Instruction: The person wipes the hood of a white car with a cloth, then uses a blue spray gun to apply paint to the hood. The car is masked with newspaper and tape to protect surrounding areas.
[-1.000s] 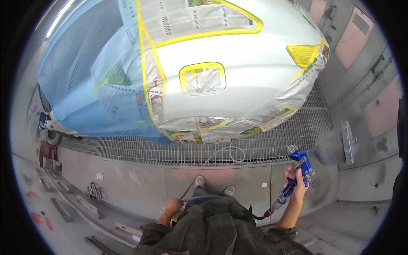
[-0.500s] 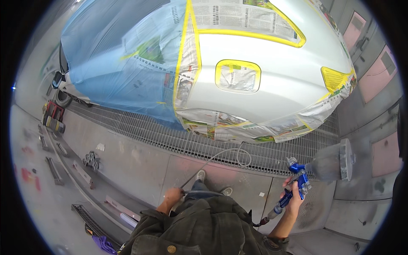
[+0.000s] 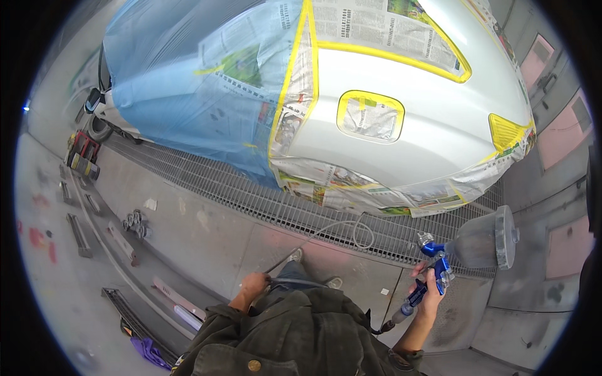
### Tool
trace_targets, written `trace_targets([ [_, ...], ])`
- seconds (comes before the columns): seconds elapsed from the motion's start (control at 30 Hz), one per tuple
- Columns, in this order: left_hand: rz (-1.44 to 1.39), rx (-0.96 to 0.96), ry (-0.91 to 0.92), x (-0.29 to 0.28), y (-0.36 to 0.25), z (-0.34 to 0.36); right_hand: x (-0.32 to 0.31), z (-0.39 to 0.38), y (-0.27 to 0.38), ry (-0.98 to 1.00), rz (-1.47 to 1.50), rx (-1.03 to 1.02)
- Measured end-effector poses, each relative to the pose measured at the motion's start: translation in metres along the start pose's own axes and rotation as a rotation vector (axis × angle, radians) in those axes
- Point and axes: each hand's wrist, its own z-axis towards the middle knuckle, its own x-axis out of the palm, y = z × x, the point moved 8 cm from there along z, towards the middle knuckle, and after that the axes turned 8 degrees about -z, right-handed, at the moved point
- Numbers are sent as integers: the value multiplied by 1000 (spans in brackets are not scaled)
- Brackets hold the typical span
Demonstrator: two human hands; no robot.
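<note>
Here I look down on a grey concrete floor (image 3: 207, 232), stained with pink and red patches, with a band of steel floor grating (image 3: 263, 200) running under a silver car (image 3: 414, 106). I take the car as my landmark: its bare rear quarter panel shows between sheets of newspaper masking (image 3: 376, 28) edged in yellow tape, and blue plastic sheeting (image 3: 182, 81) covers the body further to its left. Below the car, on the near side of the grating, my right hand (image 3: 428, 296) is closed around the blue handle of a paint spray gun (image 3: 437, 266); its clouded plastic cup (image 3: 486, 238) points off toward the grey booth wall (image 3: 539, 188) to the right of the car, where pink panels are set in. An air hose (image 3: 351, 229) loops over the grating just under the car's masked sill and runs back to my left hand (image 3: 253, 287), which is curled round it near my knee. Well to the left of the car, metal bars (image 3: 78, 232) and small parts lie along the floor, and a stack of cans (image 3: 81, 156) stands by the front wheel.
</note>
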Motion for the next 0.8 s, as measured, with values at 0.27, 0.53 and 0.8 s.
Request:
trace_targets([
  [0.27,69,123,65,-50,-2,69,24,-18,8,-155,-58,-69],
  [0.53,90,226,164,-106,21,136,122,-32,6,-146,-107,-26],
  [0.8,195,291,276,-132,62,169,207,-43,-11,-151,-86,106],
])
